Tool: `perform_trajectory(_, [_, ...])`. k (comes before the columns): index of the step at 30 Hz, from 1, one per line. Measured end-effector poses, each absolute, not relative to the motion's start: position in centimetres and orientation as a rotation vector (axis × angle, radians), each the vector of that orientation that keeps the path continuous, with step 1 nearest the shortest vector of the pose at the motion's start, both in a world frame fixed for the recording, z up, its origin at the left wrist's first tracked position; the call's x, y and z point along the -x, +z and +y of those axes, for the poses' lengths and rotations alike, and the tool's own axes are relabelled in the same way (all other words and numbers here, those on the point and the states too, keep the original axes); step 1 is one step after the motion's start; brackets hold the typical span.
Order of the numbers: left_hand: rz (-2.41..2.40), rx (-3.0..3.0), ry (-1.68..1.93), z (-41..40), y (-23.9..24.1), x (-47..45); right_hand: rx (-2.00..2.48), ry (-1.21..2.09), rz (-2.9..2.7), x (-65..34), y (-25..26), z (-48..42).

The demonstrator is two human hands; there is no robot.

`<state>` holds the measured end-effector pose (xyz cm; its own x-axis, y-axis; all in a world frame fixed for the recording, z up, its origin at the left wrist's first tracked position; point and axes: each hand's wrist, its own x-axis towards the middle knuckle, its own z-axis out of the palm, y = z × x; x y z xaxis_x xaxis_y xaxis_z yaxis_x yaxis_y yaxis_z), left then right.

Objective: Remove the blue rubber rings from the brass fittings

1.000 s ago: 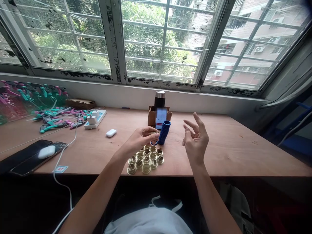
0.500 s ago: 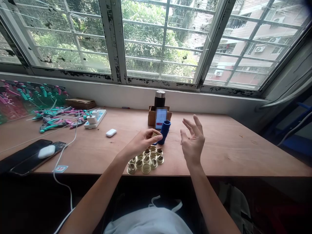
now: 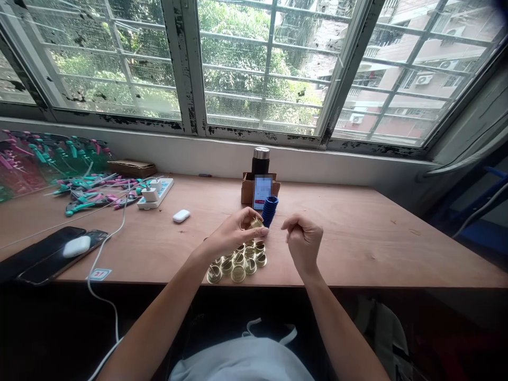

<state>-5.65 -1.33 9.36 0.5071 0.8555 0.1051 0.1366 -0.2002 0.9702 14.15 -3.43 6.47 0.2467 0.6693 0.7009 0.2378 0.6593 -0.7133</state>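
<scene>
A gold-coloured round cap-like piece (image 3: 256, 223) is pinched between the thumb and fingers of my left hand (image 3: 234, 228), just in front of a tilted stack of blue rings (image 3: 270, 210). My right hand (image 3: 305, 239) is closed into a loose fist right of the stack, apart from it, and nothing shows in its fingers. Several similar gold pieces (image 3: 238, 273) stand grouped below my left hand near the table's front edge, each with a dark slot or opening. My left hand partly covers the rear of this group.
A phone (image 3: 262, 190) leans on a cardboard box (image 3: 246, 191) with a dark bottle (image 3: 261, 163) behind. To the left are a white earphone case (image 3: 181, 216), a power strip (image 3: 159, 197), piled pliers (image 3: 89, 198), dark phones (image 3: 47, 264) and a white cable (image 3: 99, 259).
My right hand has closed from spread fingers into a fist and come slightly lower and left. The gold piece in my left hand has tilted and shows more.
</scene>
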Motion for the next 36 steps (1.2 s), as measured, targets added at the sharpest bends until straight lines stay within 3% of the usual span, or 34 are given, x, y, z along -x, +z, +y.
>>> perform_trajectory(9, [0.85, -1.721, 0.8, -1.8, 9.9, 5.5, 0.807, 0.241, -1.337, -13.9, 5.2, -3.2])
perform_trajectory(18, [0.747, -1.705, 0.812, -1.8, 10.3, 5.4, 0.841, 0.507, -1.724, -14.2, 7.0, -2.7])
perform_trajectory(36, [0.782, -1.601, 0.902, -1.5, 9.7, 5.2, 0.757, 0.582, -1.829, -14.3, 6.4, -2.5])
